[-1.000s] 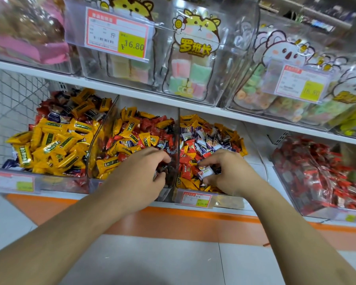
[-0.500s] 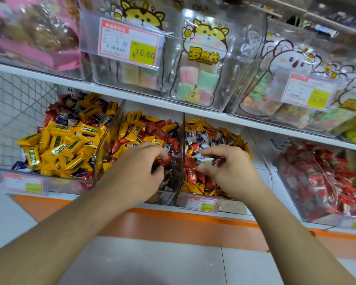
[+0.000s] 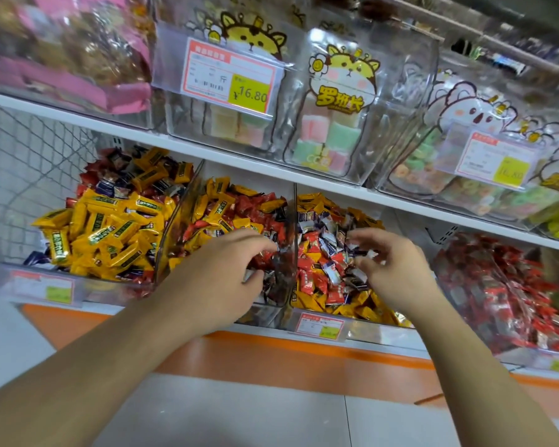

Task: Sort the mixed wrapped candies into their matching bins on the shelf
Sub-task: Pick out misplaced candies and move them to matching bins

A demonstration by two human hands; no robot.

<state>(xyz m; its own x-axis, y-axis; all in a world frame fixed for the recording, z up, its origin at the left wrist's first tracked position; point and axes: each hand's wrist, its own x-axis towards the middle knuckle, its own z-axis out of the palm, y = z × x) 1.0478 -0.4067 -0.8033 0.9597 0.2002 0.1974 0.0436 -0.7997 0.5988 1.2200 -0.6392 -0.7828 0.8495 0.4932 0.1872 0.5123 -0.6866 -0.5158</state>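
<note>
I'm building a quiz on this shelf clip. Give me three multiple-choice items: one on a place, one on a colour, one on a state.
1. Where is the left hand?
A. over the second bin from the left
B. on the upper shelf
C. on the floor

2. Main wrapper colour in the leftmost bin?
A. green
B. yellow
C. white

3. The right hand is:
A. flat, pressing
B. hanging idle
C. pinching a small candy

Answers: 1 A, fingers reach into that bin; 2 B, yellow bars dominate; 3 C, fingertips close on a wrapper.
</note>
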